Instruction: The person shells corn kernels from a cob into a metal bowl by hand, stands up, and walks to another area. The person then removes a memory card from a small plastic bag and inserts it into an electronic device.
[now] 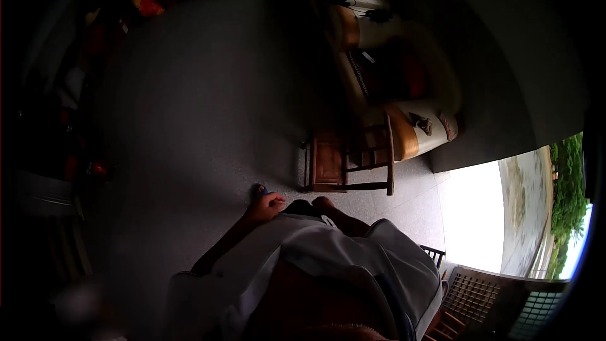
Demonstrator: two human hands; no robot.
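Observation:
My left hand (pixel 265 207) hangs low in front of my body, its fingers curled in. Whether anything is inside those fingers is too dark and small to tell. My right hand (pixel 323 204) is partly hidden by my light shirt (pixel 315 240), and its fingers do not show clearly. A foot in a blue-strapped sandal (pixel 259 189) shows on the floor just beyond my left hand. Nearest ahead of my right hand is a brown wooden chair (pixel 329 163).
Behind the chair is a sofa (pixel 410 129) with pale and orange-brown arms and dark items on it. Grey floor (pixel 189 88) spreads ahead. Dim clutter lines the left side. At the right, a bright doorway (pixel 476 215) opens outdoors beside a lattice gate (pixel 473 290).

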